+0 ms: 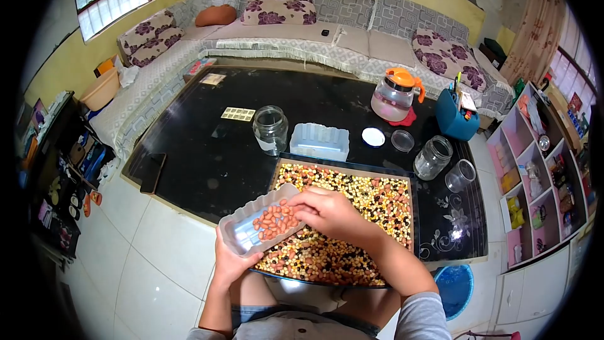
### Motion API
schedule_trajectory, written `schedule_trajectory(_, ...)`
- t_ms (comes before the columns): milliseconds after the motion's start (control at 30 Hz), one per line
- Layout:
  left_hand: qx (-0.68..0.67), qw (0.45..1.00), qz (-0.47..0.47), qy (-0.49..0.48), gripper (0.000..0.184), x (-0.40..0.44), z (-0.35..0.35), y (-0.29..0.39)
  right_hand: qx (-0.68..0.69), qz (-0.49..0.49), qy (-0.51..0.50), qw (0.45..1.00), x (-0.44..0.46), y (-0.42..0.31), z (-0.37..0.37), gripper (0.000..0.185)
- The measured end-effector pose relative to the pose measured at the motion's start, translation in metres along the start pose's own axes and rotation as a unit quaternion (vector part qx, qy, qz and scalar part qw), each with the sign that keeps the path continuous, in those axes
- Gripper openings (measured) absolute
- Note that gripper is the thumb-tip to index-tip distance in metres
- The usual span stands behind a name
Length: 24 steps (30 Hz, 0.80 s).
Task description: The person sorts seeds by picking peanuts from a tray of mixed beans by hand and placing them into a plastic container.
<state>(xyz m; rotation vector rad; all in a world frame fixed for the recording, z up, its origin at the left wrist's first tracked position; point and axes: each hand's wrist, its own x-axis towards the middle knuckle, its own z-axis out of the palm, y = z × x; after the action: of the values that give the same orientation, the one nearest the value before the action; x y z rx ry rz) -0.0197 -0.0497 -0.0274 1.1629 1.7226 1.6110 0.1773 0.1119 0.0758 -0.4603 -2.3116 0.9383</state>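
Observation:
My left hand [231, 266] is wrapped round the near end of a clear ribbed plastic container [231, 233], holding it tilted over the left side of a tray. Reddish peanuts [270, 221] lie inside the container. At the container's right rim is my right hand [330, 215], its fingers pinched together; what they hold, if anything, is hidden. Below both hands, the shallow tray [413, 214] is spread with a mix of yellow corn kernels, black beans and peanuts [371, 214].
Behind the tray stand a glass jar [270, 131] and another plastic container [319, 143]. To the right are a second jar [433, 158], a clear cup [460, 176], a white lid [373, 137] and an orange-lidded pitcher [396, 96]. A phone [153, 173] lies at the table's left edge.

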Motion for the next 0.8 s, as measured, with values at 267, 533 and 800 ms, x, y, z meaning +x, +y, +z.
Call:
schedule_trajectory(267,0.049,0.999,0.012,0.009,0.086,-0.001,-0.004,-0.015,-0.096,0.118,0.066,0.986,-0.016,0.040,-0.034,0.019)
schedule_trajectory(533,0.025,1.000,0.002,0.004,0.086,-0.001,-0.003,-0.010,-0.228,0.317,0.101,0.915,-0.074,0.122,-0.081,0.020)
schedule_trajectory(800,0.013,1.000,-0.006,-0.005,0.085,-0.001,-0.002,-0.001,-0.283,0.276,0.058,0.917,-0.084,0.160,-0.070,0.026)
